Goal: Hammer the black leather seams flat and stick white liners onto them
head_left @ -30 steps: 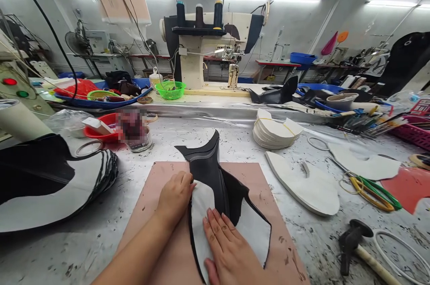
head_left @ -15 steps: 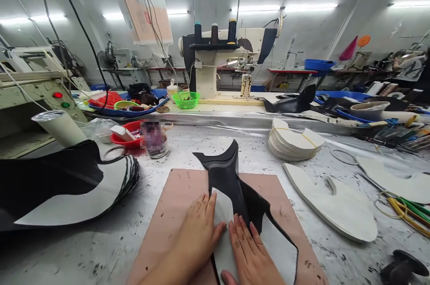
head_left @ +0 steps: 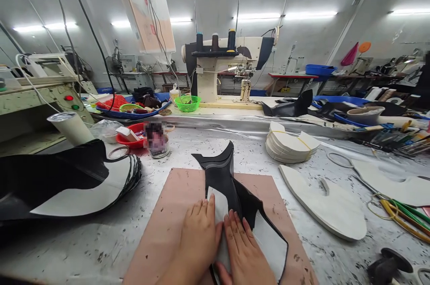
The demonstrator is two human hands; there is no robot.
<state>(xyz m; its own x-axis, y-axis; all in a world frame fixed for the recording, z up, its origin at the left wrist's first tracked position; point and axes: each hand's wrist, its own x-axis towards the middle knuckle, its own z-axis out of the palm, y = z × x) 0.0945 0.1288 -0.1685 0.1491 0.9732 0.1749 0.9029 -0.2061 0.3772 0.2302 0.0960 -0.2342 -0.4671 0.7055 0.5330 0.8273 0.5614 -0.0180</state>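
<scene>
A black shoe upper piece point(head_left: 220, 175) with white lining patches lies on a pinkish-brown board point(head_left: 164, 213). My left hand point(head_left: 198, 233) rests flat on the left side of it, fingers stretched forward, index fingertip on the long white patch point(head_left: 218, 200). Beside it my right hand point(head_left: 245, 249) lies flat across the same patch, fingers extended and palm down. A second white patch point(head_left: 268, 240) shows to the right of that hand. Parts of the piece under both palms are hidden.
Stacked black pieces with white patches point(head_left: 83, 195) lie at left. At right are a banded stack of white pieces point(head_left: 290, 144), another white stack point(head_left: 322, 206) and a black spool-like object point(head_left: 389, 267). A sewing machine point(head_left: 208, 79) stands behind.
My left hand's thumb has drawn in beside the right hand, and both hands remain pressed on the piece. The view has tilted up and shifted slightly.
</scene>
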